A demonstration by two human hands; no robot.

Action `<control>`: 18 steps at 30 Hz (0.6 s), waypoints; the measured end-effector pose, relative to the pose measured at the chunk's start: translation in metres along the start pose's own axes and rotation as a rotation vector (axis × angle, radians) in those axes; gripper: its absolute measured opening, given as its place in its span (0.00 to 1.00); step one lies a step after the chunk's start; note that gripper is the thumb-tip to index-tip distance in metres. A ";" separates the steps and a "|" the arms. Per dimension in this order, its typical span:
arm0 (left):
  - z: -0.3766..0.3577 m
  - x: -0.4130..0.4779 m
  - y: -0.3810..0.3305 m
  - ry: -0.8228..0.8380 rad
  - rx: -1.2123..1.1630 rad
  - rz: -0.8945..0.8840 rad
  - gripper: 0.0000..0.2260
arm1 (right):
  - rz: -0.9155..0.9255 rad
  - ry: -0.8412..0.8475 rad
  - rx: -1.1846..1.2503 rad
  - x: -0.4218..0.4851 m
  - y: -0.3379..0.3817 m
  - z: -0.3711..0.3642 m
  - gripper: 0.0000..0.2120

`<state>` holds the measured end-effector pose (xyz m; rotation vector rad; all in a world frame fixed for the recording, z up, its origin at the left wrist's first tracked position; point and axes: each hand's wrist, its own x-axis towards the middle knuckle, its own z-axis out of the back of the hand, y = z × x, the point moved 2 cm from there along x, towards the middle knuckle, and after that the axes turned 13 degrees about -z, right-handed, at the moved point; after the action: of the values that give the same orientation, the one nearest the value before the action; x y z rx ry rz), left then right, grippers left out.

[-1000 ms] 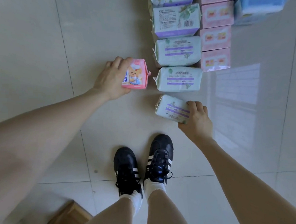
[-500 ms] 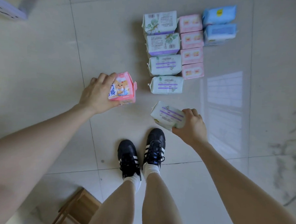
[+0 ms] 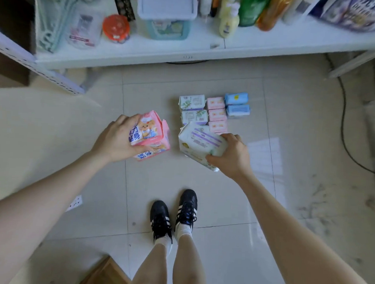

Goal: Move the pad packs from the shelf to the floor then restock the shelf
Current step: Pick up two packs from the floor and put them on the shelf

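Two blue packs, two hands

I am wearing a left sneaker and right sneaker, showing at six o'clock, both black and lace-up with white side stripes. White socks are peeking out above them, under bare legs.

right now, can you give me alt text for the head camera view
The left hand holds a pink cartoon-bear pad pack and the right hand a white purple-striped pad pack, near rows of white, pink and blue pad packs on a pale tiled floor below a stocked white shelf.
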<state>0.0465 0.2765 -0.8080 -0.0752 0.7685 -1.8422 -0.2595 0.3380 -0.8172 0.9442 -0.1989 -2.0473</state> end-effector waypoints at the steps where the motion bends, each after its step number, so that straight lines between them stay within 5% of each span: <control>1: 0.016 -0.004 -0.008 -0.012 0.003 -0.007 0.41 | 0.005 0.001 0.025 -0.006 0.012 0.013 0.30; 18: 0.299 -0.065 -0.136 -0.314 0.148 -0.181 0.39 | 0.345 -0.072 0.059 -0.109 0.219 0.234 0.33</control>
<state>0.0813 0.2202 -0.4804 -0.3394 0.4153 -1.9906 -0.2421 0.2391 -0.4938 0.8088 -0.4321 -1.7643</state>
